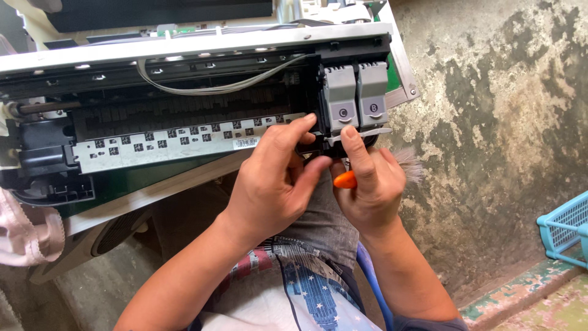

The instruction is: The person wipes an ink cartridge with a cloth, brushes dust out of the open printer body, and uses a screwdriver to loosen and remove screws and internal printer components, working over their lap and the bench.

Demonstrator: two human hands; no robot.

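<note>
1. While the opened printer point(184, 122) lies tilted across the person's lap, both hands meet at its right end, just below the cartridge carriage point(355, 101).
2. Left hand point(275, 181): the thumb and forefinger reach up to the black lower edge of the carriage, fingers point(294, 132) pressed together and touching that edge; whether they pinch a part cannot be told.
3. Right hand point(367, 184): the forefinger points upward and presses on the pale lever point(367, 133) beneath the two grey cartridges point(357, 92); the remaining fingers curl around an orange-handled tool point(345, 179), held against the palm.
4. A tuft of pale bristles point(409, 164) shows just behind the right hand; whether it belongs to the orange tool cannot be told.
5. The two grey cartridges sit side by side, upright in the carriage, at the right end of the printer's rail.
6. A grey flat cable point(214, 83) loops across the printer's interior from the left toward the carriage, above a metal strip point(177, 144) with rows of small black squares.
7. A stained concrete wall point(502, 122) stands to the right, and a blue plastic basket point(566, 230) rests at the right edge, well apart from the hands.
8. A pink cloth point(24, 230) lies at the left edge beside the printer.
</note>
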